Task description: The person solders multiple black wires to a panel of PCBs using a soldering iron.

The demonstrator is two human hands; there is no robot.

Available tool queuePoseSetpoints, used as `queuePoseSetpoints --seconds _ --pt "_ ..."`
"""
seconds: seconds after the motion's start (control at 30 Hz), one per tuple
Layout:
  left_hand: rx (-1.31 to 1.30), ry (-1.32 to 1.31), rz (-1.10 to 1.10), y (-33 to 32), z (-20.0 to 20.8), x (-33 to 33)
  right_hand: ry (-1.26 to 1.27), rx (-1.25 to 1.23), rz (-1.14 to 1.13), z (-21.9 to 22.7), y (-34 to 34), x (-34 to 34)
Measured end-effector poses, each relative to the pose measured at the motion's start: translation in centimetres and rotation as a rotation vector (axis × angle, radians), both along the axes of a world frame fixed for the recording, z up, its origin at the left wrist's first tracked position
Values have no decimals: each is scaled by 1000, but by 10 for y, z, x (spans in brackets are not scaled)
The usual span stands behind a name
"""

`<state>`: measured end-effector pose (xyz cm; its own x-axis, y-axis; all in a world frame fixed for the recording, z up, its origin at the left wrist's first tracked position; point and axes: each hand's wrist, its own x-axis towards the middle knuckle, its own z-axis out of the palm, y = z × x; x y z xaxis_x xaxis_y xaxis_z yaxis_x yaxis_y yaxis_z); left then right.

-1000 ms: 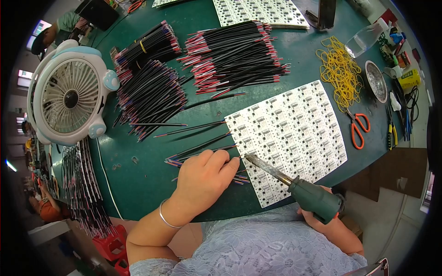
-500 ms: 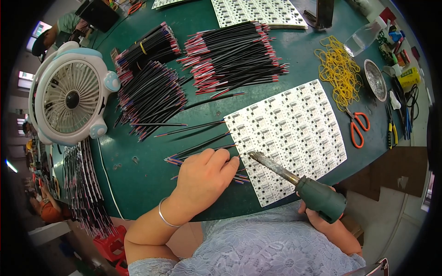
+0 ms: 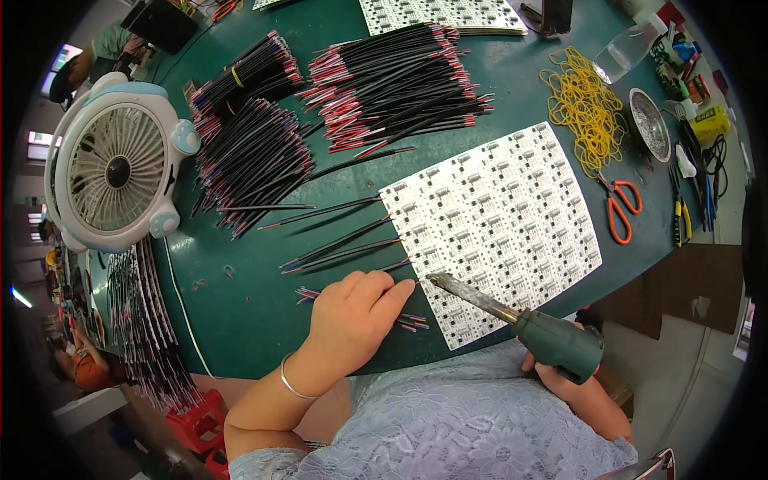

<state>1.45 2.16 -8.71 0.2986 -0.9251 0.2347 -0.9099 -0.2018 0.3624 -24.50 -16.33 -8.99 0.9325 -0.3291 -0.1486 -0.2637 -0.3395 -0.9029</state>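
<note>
Lg green table (image 3: 240,328) fills mid-scene, edges bent. Near L: red plastic stool (image 3: 194,420), pinkish floor (image 3: 328,412), whitish ledge (image 3: 92,408) further L. Far L: bright window (image 3: 64,60), rest dim; v. bright light strip (image 3: 21,297) nearer. R: brown panel (image 3: 688,288) above pale surface (image 3: 692,380), wall/floor unclear.

The left hand (image 3: 352,316) hides the middles of some wires (image 3: 413,322) — the soldering iron (image 3: 534,328) covers the right hand (image 3: 564,387) (partly) — top boards (image 3: 440,13) cut off.

head cam, l. of 2 fisheyes, looks down from nearby at l. hand (image 3: 350,318), r. hand (image 3: 558,383) & table (image 3: 240,320).
</note>
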Motion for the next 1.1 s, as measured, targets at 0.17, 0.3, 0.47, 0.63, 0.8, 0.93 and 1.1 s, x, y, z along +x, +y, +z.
queuePoseSetpoints --seconds 0.17,0.3,0.47,0.63,0.8,0.93,1.1 --pt "-69 30 -42 -2 -1 3 -51 -53 113 -3 -2 4" --pt "-7 10 -75 -4 6 4 -86 -126 98 3 1 8" --pt "12 -48 -85 -4 7 3 -79 -163 115 3 0 6" --pt "33 -67 -91 -5 9 3 -138 -189 129 3 -2 6" --pt "48 -73 -90 -5 10 1 -16 639 -325 11 6 8" --pt "59 -86 -85 -6 10 2 -218 823 -331 -2 -3 28" --pt "35 -83 -88 -6 10 6 -265 943 -339 -7 0 40"
